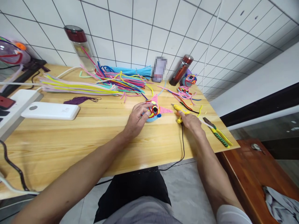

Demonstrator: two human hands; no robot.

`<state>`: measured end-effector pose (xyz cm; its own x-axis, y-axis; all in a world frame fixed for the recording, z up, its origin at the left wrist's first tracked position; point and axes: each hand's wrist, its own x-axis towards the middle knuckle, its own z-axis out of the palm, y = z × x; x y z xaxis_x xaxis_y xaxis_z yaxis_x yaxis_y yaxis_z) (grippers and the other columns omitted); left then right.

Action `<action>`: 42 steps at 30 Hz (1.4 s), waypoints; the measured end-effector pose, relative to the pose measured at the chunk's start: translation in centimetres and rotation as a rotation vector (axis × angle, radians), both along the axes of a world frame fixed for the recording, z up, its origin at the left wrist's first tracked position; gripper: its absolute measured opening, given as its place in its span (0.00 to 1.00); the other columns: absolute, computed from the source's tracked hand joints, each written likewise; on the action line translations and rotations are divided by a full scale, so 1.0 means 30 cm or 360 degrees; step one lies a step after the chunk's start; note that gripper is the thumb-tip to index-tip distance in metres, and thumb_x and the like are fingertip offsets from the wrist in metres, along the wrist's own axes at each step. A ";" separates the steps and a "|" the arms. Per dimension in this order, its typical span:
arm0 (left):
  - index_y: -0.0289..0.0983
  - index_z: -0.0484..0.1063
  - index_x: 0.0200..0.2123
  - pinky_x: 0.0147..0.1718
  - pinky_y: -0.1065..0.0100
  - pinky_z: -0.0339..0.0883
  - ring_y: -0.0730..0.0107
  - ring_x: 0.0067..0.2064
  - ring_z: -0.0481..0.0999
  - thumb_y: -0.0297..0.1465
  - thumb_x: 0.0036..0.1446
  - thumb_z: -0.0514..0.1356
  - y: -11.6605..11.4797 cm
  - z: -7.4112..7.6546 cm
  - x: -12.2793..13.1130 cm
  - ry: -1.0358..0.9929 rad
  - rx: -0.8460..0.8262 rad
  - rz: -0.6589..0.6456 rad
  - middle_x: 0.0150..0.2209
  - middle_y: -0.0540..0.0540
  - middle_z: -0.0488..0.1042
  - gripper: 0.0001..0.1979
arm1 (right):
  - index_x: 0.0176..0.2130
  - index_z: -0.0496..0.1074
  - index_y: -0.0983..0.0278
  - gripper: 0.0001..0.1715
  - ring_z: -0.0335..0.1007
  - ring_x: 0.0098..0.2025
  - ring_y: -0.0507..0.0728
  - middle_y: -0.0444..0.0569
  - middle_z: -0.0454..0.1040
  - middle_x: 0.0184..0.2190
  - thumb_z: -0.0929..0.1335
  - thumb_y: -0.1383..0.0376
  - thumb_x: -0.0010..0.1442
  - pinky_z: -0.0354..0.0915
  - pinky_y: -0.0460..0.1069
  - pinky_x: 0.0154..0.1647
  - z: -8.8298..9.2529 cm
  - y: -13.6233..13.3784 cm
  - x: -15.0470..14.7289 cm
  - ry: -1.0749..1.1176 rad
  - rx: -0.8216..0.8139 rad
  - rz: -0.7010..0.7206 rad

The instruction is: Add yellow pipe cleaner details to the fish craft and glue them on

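A round pipe-cleaner figure [153, 115] with two pink cones and a black eye rests on the wooden table [98, 132]. My left hand [137, 119] is wrapped round its left side, fingers over the top. To the right, my right hand [192, 121] grips a yellow glue gun [181, 109], whose nozzle points left toward the figure's right cone without touching it. A black cord hangs from the gun over the table's front edge. Pliers [218, 133] with green and yellow handles lie just right of my right hand.
Bundles of coloured pipe cleaners [121, 81] lie along the back. Behind them stand a clear bottle [81, 49], a phone [159, 70] and a red flask [181, 71]. A white power bank [51, 111], a purple tassel [78, 100] and cables are at the left.
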<state>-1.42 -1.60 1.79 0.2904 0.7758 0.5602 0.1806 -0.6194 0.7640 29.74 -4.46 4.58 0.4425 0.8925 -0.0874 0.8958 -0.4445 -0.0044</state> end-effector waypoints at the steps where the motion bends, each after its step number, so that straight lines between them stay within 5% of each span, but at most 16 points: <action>1: 0.43 0.72 0.38 0.73 0.42 0.64 0.55 0.69 0.73 0.40 0.75 0.55 0.001 -0.002 0.001 -0.0012 0.0016 -0.0003 0.62 0.44 0.83 0.13 | 0.42 0.83 0.69 0.40 0.83 0.46 0.73 0.71 0.83 0.36 0.62 0.38 0.75 0.72 0.60 0.46 0.008 -0.003 -0.011 0.0021 0.0148 -0.0068; 4: 0.43 0.72 0.38 0.72 0.42 0.65 0.55 0.69 0.74 0.39 0.76 0.55 0.004 -0.006 0.004 -0.0044 0.0077 -0.0023 0.61 0.44 0.83 0.13 | 0.34 0.80 0.64 0.33 0.81 0.39 0.70 0.63 0.81 0.31 0.67 0.40 0.72 0.71 0.60 0.43 0.051 -0.044 -0.086 0.0113 0.0486 0.0006; 7: 0.43 0.72 0.38 0.72 0.42 0.64 0.56 0.69 0.74 0.40 0.77 0.54 0.007 -0.008 0.006 -0.0002 0.0091 -0.0012 0.61 0.44 0.83 0.14 | 0.42 0.79 0.59 0.17 0.76 0.34 0.60 0.50 0.81 0.33 0.70 0.49 0.71 0.71 0.54 0.40 0.099 -0.109 -0.223 0.0556 0.0984 0.0540; 11: 0.43 0.73 0.39 0.72 0.42 0.64 0.56 0.69 0.74 0.42 0.77 0.55 0.007 -0.007 0.007 0.0017 0.0097 0.0007 0.61 0.43 0.83 0.15 | 0.45 0.78 0.58 0.08 0.74 0.34 0.57 0.48 0.81 0.37 0.71 0.58 0.69 0.71 0.53 0.41 0.123 -0.153 -0.402 0.0854 0.1131 0.0944; 16: 0.43 0.74 0.39 0.72 0.42 0.64 0.56 0.69 0.75 0.40 0.77 0.55 0.002 -0.005 0.011 0.0011 0.0118 0.0003 0.60 0.43 0.84 0.14 | 0.41 0.77 0.59 0.06 0.71 0.29 0.55 0.46 0.80 0.35 0.71 0.59 0.69 0.69 0.51 0.37 0.106 -0.126 -0.479 0.0935 0.1091 0.0809; 33: 0.43 0.76 0.41 0.72 0.42 0.64 0.55 0.68 0.75 0.40 0.76 0.55 -0.001 -0.009 0.014 0.0004 0.0122 0.0052 0.60 0.43 0.84 0.13 | 0.36 0.74 0.58 0.09 0.72 0.32 0.56 0.46 0.80 0.34 0.70 0.57 0.66 0.70 0.52 0.38 0.101 -0.096 -0.494 0.1147 0.1055 0.0700; 38: 0.43 0.76 0.52 0.72 0.44 0.66 0.56 0.68 0.75 0.35 0.75 0.56 -0.008 -0.015 0.016 -0.0048 0.0146 0.0069 0.60 0.42 0.83 0.10 | 0.38 0.74 0.59 0.14 0.69 0.26 0.53 0.42 0.76 0.30 0.71 0.51 0.65 0.67 0.49 0.29 0.113 -0.075 -0.433 0.1501 0.1124 0.0550; 42: 0.43 0.75 0.58 0.71 0.45 0.66 0.54 0.68 0.75 0.33 0.72 0.60 -0.005 -0.024 0.021 0.0032 0.0177 0.0128 0.61 0.42 0.81 0.14 | 0.38 0.77 0.60 0.13 0.71 0.28 0.54 0.44 0.79 0.31 0.72 0.53 0.63 0.67 0.49 0.30 0.128 -0.063 -0.382 0.1392 0.1023 0.0601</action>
<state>-0.79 -1.75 1.08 0.2421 0.7304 0.6387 0.2476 -0.6830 0.6872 18.27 -6.35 8.41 0.1496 0.9462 0.2868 0.5500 0.1614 -0.8194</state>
